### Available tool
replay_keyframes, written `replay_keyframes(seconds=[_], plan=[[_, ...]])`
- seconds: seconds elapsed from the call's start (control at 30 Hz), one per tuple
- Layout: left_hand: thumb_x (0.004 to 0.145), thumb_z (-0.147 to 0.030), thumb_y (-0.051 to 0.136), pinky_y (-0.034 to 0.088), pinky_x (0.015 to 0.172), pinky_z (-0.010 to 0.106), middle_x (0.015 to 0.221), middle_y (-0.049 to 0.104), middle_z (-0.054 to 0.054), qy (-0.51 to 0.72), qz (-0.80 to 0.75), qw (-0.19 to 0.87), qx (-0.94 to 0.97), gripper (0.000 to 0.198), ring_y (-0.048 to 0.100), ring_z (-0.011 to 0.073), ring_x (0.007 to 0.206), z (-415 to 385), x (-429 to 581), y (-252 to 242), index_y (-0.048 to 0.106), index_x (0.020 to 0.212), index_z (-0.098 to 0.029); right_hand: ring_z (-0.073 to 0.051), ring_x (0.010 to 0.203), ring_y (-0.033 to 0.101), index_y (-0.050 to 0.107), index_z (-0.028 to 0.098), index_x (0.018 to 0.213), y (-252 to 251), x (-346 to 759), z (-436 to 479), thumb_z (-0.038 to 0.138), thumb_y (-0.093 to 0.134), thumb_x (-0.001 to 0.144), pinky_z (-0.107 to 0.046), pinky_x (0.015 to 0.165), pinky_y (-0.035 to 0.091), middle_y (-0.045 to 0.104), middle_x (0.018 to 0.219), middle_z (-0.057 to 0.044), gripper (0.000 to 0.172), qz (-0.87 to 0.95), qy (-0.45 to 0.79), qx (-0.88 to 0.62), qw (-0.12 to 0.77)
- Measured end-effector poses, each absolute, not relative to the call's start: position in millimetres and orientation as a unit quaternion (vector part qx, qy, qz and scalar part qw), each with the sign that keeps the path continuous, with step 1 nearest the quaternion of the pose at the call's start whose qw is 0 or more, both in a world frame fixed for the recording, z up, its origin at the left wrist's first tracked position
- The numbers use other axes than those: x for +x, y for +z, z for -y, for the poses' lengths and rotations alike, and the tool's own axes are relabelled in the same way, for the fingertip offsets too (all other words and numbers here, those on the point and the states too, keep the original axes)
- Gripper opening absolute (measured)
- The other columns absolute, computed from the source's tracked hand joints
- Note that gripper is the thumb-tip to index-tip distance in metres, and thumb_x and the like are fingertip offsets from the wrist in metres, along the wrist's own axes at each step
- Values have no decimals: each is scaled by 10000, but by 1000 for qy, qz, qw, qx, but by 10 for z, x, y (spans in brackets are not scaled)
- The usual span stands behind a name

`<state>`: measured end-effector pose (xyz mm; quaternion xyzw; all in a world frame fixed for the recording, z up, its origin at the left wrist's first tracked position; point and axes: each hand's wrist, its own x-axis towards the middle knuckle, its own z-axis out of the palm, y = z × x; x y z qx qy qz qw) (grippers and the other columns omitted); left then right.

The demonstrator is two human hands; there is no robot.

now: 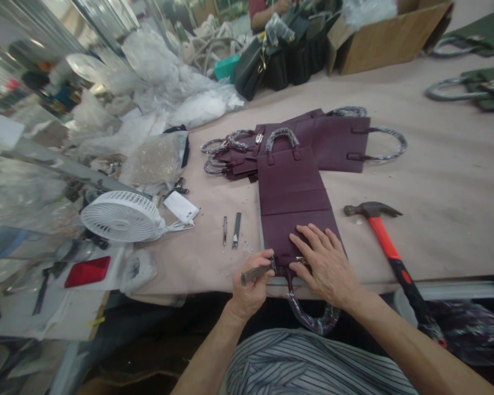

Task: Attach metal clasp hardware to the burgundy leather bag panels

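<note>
A burgundy handbag panel (295, 189) lies unfolded lengthwise in front of me, with a plastic-wrapped handle at each end. My left hand (250, 282) is closed around a metal punch-like tool (255, 272), whose working end meets the panel's near left edge. Spread flat on the panel, my right hand (327, 266) has its thumb beside a small gold-coloured metal fitting (300, 260). The near handle (315, 323) hangs over the table edge. To the right rests a claw hammer (385, 236) with a red and black grip, touched by neither hand.
More burgundy bag pieces (341, 142) lie behind the panel. A cutter blade (236, 230), a thin metal pin-like tool (225, 230) and a white fan (121, 215) are on the left. Dark bags (278, 66) and a cardboard box (387, 44) stand at the back, near another person's arm (267, 12).
</note>
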<state>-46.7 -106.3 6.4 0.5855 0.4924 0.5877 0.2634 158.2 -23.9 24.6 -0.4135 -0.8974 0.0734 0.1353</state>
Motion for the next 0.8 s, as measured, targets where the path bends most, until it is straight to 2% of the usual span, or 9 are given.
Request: replay_keyframes(seconds=[0.43,0.67,0.73,0.8], plan=[[951,-149,597,579,934,390,1100,708,94,544,-491,224,643,127,695,203,1052,941,-493,119,608,1065,-204,-349,1445,340,542,191,1438,239,1594,233,439,532,971,-576,1185,249,448,1547,-128,528,895,82,-415,142],[968,-177,537,562,900,389,1038,665,91,518,-479,185,684,77,668,209,1014,836,-412,182,573,1034,-195,-358,1434,357,567,163,1409,222,1581,259,419,549,957,-604,1175,267,462,1535,-155,519,894,90,-408,164],[970,-185,527,559,889,379,1032,654,89,516,-479,189,684,76,665,204,996,816,-385,182,570,1032,-195,-359,1413,387,580,158,1383,245,1596,241,404,543,957,-606,1159,297,494,1501,-158,494,894,105,-394,185],[971,-183,516,557,879,369,1026,646,84,516,-481,193,682,77,662,197,982,806,-367,184,570,1023,-196,-330,1345,470,594,148,1345,297,1676,185,387,515,970,-551,1121,379,547,1433,-164,451,882,128,-388,234]])
